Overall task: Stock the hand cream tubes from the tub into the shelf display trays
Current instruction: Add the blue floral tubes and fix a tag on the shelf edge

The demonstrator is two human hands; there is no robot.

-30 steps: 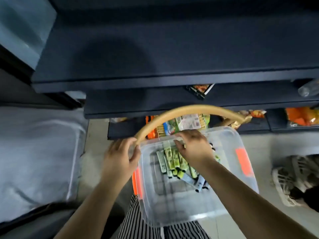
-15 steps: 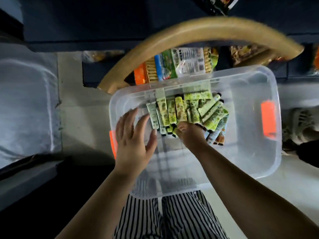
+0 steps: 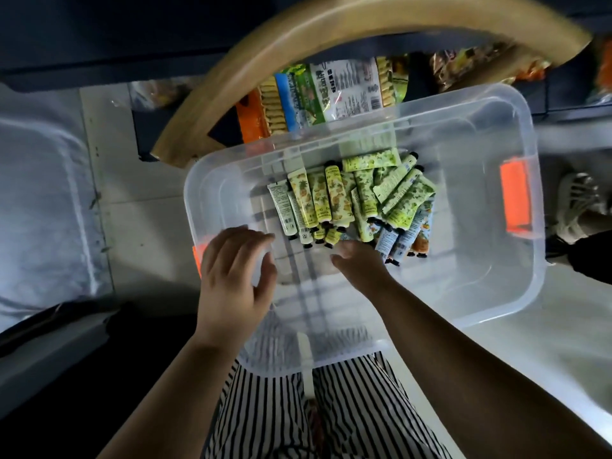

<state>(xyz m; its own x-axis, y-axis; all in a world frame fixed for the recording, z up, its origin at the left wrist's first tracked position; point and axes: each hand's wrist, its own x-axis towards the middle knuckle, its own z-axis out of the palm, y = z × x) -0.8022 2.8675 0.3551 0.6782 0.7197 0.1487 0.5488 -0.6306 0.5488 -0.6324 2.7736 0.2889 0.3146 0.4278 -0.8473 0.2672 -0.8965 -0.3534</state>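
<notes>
Inside the clear rectangular plastic tub [image 3: 490, 207] with orange side latches, a heap of small green, yellow and blue printed hand cream tubes [image 3: 351, 203] lies against the far wall. Over the tub's near left corner, the left hand [image 3: 236, 276] hovers with fingers spread, holding nothing. Reaching into the pile's near edge, the right hand [image 3: 359, 266] hides its fingers, so its grip cannot be judged.

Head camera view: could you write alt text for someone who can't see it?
Seen from above, a person's left hand and right hand reach into a clear plastic tub on their lap, toward a pile of green and yellow hand cream tubes. Snack packets sit beyond the tub.
</notes>
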